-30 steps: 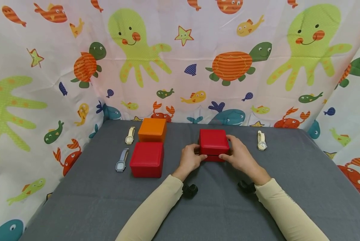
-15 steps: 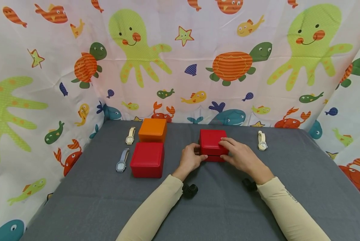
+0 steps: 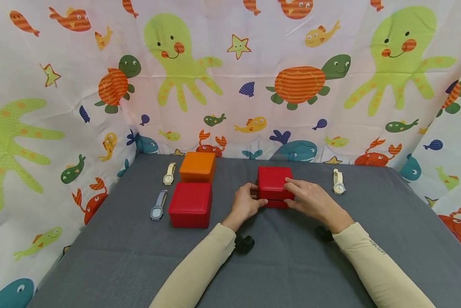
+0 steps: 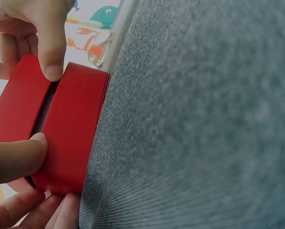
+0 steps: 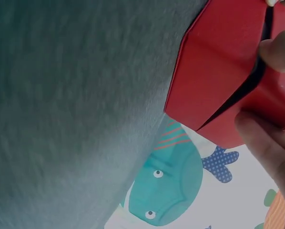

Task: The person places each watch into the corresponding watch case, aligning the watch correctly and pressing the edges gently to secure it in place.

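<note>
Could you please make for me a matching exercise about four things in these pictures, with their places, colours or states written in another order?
Column 1
1. Orange box
2. Blue-grey watch
3. Right red box
4. Table cover

Column 2
A. dark grey
B. slightly open, held by left hand and right hand
C. just behind the left red box
D. to the left of that same box

Pairs: 1-C, 2-D, 3-B, 4-A
</note>
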`<state>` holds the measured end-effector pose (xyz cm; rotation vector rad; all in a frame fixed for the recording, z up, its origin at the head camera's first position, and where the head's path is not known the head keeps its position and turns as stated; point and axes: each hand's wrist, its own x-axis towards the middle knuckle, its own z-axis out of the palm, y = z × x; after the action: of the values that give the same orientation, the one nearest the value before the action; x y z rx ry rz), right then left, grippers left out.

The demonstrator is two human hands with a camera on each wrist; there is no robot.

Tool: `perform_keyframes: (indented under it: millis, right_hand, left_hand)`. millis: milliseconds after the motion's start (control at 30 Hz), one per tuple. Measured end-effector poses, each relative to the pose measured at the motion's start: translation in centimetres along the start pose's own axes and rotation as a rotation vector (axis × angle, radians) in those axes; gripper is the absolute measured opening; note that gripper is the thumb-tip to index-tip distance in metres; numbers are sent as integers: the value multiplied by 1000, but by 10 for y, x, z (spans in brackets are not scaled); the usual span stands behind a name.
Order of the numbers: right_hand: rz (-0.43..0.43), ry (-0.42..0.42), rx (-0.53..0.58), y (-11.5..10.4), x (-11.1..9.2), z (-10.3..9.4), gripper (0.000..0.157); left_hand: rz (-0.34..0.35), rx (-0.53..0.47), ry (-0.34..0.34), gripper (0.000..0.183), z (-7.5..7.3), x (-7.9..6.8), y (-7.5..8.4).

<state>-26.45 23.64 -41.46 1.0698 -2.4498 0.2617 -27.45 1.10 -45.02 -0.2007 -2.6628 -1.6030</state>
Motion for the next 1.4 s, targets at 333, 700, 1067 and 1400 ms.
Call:
perform_keyframes:
  millis: [333,700,1067,1400]
  right_hand:
    - [-7,-57,76,9,14,-14,47]
    - [165,-210,256,25,34,-37,37]
    - [214,-271,347,44,58,-49,38]
    - [285,-281,404,59,68,-55,37]
  left_hand:
    - [-4,-23,-9,44,1,2,1]
    - [-19,-12,-18,44,4,4,3]
    - [-1,-39,-1,43,0,8,5]
    - [-19,-48,-15,43,-1,9,9]
